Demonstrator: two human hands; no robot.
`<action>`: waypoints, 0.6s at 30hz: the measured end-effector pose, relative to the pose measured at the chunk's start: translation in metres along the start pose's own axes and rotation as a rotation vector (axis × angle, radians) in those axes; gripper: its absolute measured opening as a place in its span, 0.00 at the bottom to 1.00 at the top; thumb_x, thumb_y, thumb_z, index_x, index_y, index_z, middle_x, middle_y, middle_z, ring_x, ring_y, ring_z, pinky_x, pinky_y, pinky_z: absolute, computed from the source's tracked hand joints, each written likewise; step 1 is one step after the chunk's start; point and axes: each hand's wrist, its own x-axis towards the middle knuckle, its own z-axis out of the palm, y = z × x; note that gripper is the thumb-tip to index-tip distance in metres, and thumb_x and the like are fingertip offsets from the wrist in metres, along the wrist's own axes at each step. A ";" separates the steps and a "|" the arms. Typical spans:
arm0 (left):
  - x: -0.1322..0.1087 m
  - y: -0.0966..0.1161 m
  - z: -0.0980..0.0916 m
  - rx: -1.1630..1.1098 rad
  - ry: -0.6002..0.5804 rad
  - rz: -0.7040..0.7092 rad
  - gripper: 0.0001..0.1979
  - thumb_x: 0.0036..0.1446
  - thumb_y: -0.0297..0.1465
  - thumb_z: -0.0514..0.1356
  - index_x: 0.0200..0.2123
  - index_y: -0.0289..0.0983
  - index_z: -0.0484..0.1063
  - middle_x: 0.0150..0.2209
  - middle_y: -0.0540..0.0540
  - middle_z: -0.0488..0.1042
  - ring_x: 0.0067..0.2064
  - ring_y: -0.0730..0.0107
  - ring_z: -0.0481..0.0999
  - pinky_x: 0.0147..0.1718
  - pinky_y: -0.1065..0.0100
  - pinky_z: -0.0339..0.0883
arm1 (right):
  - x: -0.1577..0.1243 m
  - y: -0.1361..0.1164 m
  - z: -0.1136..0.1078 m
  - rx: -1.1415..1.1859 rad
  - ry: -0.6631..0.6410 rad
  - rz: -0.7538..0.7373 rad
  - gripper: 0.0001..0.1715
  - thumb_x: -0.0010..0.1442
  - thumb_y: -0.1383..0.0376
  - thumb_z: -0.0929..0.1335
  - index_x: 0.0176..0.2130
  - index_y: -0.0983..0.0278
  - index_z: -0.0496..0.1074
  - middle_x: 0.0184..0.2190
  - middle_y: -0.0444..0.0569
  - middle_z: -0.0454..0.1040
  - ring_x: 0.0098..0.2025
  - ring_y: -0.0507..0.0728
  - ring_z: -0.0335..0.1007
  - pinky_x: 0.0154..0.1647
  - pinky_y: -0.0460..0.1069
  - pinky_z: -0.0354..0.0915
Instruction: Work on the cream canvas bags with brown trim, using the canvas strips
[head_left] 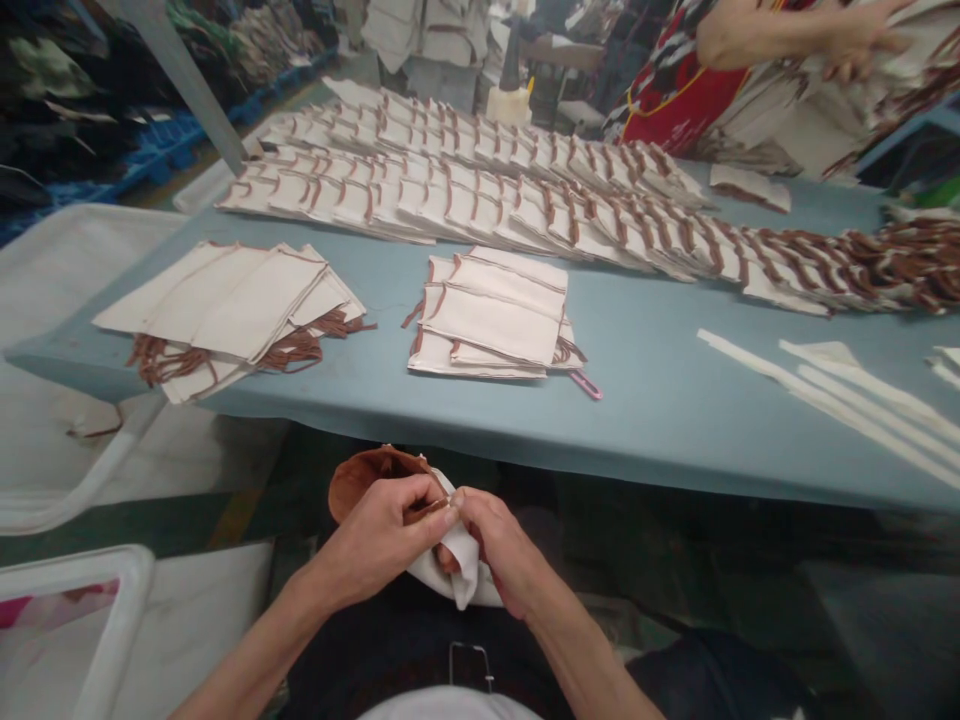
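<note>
Above my lap, just off the table's front edge, my two hands meet at a cream and brown fabric pouch [360,484]. My left hand [394,530] is closed, its thumb and fingers pinching the edge where brown and cream cloth join. Against it, my right hand [501,548] pinches the same edge with thumb and forefinger. A fold of cream cloth [463,562] hangs below the fingertips. Whether a cord or thread lies in the pinch is too small to tell. The pouch's lower part is hidden by my hands.
On the blue-green table [645,400] lie a left stack of cream pouches [232,295] with brown cords, and a middle stack [499,310] beside a small pink tool [586,385]. Behind run long overlapping pouch rows [480,205]. Cream strips [840,400] lie right. A co-worker's hand [862,45] handles cloth.
</note>
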 end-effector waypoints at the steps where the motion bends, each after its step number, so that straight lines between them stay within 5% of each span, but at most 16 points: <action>1: 0.002 -0.003 -0.001 -0.011 -0.003 0.020 0.17 0.66 0.42 0.60 0.28 0.37 0.69 0.23 0.47 0.79 0.26 0.68 0.77 0.27 0.72 0.66 | 0.001 0.004 0.000 0.004 0.005 -0.004 0.17 0.64 0.54 0.64 0.29 0.62 0.65 0.16 0.40 0.68 0.18 0.50 0.61 0.22 0.43 0.59; 7: 0.016 -0.013 -0.012 0.062 0.132 0.137 0.18 0.64 0.40 0.59 0.25 0.38 0.64 0.24 0.51 0.71 0.27 0.71 0.70 0.27 0.72 0.63 | -0.003 0.009 0.000 -0.141 0.028 -0.093 0.30 0.64 0.39 0.66 0.35 0.62 0.65 0.22 0.43 0.75 0.18 0.49 0.62 0.21 0.43 0.58; 13: 0.018 -0.003 -0.016 0.110 0.116 0.178 0.14 0.64 0.38 0.60 0.32 0.34 0.76 0.32 0.48 0.75 0.33 0.69 0.70 0.33 0.71 0.63 | -0.021 0.008 0.001 -0.298 0.068 -0.150 0.32 0.68 0.38 0.63 0.31 0.63 0.66 0.19 0.45 0.74 0.16 0.48 0.59 0.18 0.43 0.53; 18: 0.018 0.013 -0.023 0.106 0.162 0.236 0.15 0.65 0.39 0.59 0.33 0.33 0.76 0.36 0.45 0.77 0.35 0.68 0.71 0.34 0.71 0.64 | -0.045 0.016 -0.004 -0.397 0.065 -0.149 0.34 0.72 0.40 0.59 0.30 0.63 0.68 0.19 0.43 0.71 0.19 0.49 0.59 0.22 0.45 0.54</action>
